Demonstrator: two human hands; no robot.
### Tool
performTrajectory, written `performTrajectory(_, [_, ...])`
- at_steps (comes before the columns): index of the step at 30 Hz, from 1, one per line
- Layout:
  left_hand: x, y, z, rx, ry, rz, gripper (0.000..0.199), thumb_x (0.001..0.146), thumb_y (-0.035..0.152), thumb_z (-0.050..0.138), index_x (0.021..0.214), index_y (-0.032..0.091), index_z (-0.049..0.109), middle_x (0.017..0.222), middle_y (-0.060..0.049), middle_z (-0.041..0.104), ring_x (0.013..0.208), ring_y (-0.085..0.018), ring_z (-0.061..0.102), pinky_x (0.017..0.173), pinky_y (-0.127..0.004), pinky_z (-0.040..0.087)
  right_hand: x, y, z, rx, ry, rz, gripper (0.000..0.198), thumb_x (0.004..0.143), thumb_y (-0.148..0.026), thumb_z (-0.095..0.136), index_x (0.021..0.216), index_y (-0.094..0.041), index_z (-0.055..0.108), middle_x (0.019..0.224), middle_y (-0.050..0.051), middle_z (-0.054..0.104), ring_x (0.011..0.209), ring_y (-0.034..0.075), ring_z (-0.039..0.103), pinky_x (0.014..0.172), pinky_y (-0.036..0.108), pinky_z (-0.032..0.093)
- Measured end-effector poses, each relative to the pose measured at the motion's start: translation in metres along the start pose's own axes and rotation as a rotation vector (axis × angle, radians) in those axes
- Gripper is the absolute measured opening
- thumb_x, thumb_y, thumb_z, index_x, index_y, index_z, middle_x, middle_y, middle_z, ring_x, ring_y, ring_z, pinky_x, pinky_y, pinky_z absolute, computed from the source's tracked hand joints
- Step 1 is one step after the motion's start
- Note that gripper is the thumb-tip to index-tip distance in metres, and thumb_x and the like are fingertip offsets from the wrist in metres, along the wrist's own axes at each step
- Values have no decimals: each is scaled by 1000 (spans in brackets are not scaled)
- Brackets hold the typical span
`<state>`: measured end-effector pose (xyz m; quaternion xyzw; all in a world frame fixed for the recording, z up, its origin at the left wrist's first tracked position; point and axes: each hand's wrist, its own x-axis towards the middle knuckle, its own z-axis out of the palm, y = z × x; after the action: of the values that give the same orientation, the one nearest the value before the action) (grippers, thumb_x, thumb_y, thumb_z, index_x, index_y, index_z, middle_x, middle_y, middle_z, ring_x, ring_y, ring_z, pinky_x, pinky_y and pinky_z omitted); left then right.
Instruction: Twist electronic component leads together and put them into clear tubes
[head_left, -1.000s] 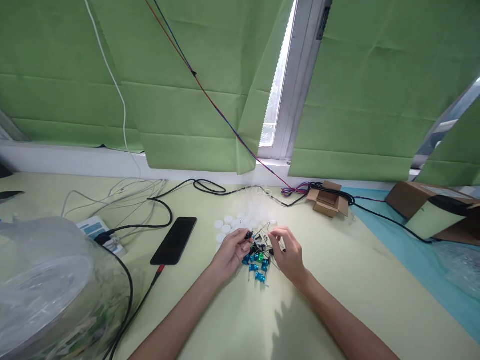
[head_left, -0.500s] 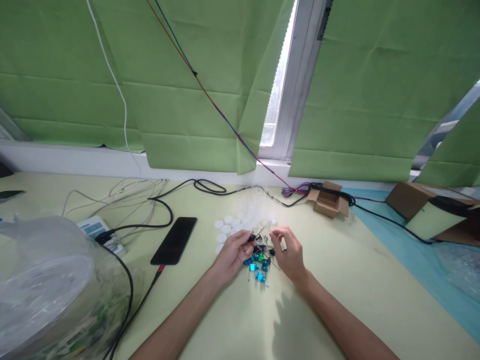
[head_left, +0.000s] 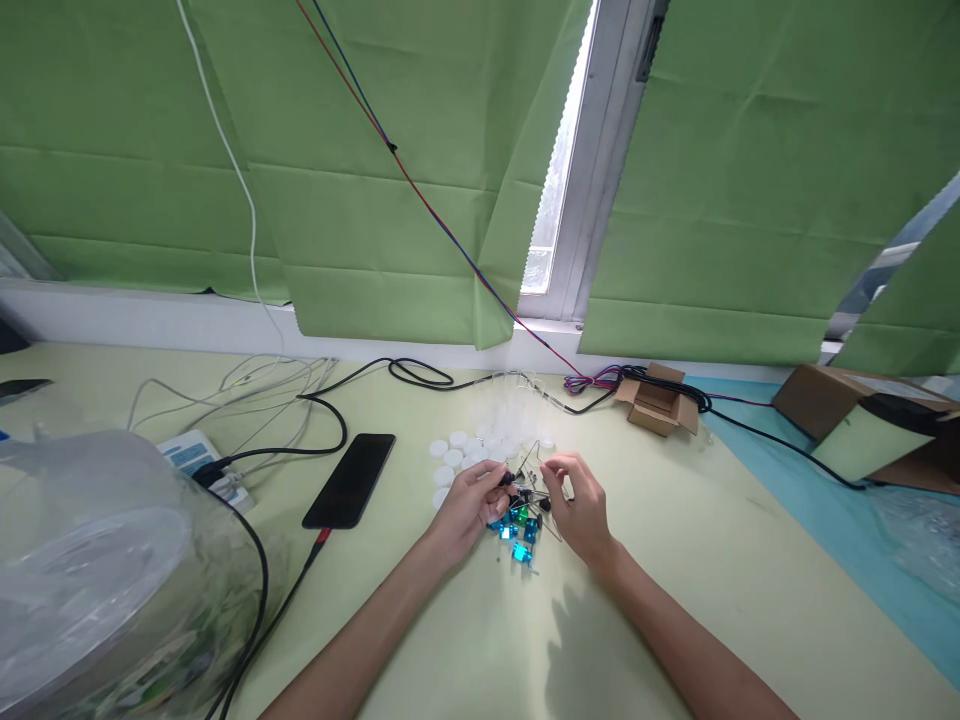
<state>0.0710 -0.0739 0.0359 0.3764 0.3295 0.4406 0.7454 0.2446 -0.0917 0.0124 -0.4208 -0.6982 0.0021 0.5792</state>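
Note:
My left hand [head_left: 474, 502] is closed in a pinch on a small black part [head_left: 508, 479], left of a pile of little pieces. Opposite it, my right hand [head_left: 579, 505] has thumb and forefinger pressed together beside a thin bent metal wire [head_left: 537, 450]; whether the fingertips grip that wire is too small to tell. Between and below the hands lie several shiny blue pieces [head_left: 521, 553], a green piece [head_left: 523, 515] and dark parts with thin metal rods, partly hidden by the fingers. White round caps [head_left: 439, 449] are spread just behind my left hand.
Clear tube-like items [head_left: 517, 415] stand behind the caps. A black phone [head_left: 349, 480] with a cable lies left, near a power strip [head_left: 196, 455] and a large clear plastic container [head_left: 90, 570]. An opened small carton [head_left: 658, 402] and black cable are at the back right.

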Motion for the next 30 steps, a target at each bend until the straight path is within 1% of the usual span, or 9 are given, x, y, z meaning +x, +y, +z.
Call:
performTrajectory(8, [-1, -3, 1, 76, -22, -1, 29, 75, 41, 77, 79, 16, 63, 65, -2, 64, 45, -5, 46, 45, -19, 32, -1, 1, 0, 6, -10, -2, 10, 97, -16, 47, 94, -23, 54, 82, 3, 56, 68, 16, 53, 64, 29, 48])
performTrajectory(14, [0, -3, 0, 13, 8, 0, 30, 74, 39, 79, 82, 15, 62, 67, -3, 65, 46, -5, 47, 47, -18, 33, -1, 2, -1, 2, 2, -14, 10, 97, -15, 47, 95, -23, 54, 83, 3, 56, 69, 16, 53, 65, 30, 49])
performTrajectory(18, [2, -3, -2, -27, 36, 2, 31, 72, 37, 80, 81, 14, 61, 67, -3, 65, 45, -5, 47, 46, -18, 31, -1, 2, -1, 5, -7, -14, 11, 97, -14, 47, 95, -23, 53, 83, 3, 56, 69, 16, 52, 65, 30, 48])
performTrajectory(24, [1, -2, 0, -32, 19, -3, 31, 73, 38, 79, 82, 14, 62, 67, -4, 65, 46, -5, 47, 46, -17, 31, -2, 2, 0, -1, -19, -5, 10, 97, -15, 47, 95, -22, 53, 84, 3, 56, 68, 15, 51, 66, 29, 48])
performTrajectory(30, [-1, 0, 3, -75, 24, -7, 30, 74, 35, 79, 82, 13, 61, 68, -4, 66, 46, -4, 48, 46, -16, 34, -1, 3, 0, 15, -9, -37, 11, 96, -12, 49, 94, -22, 53, 83, 3, 55, 67, 14, 49, 64, 28, 46])
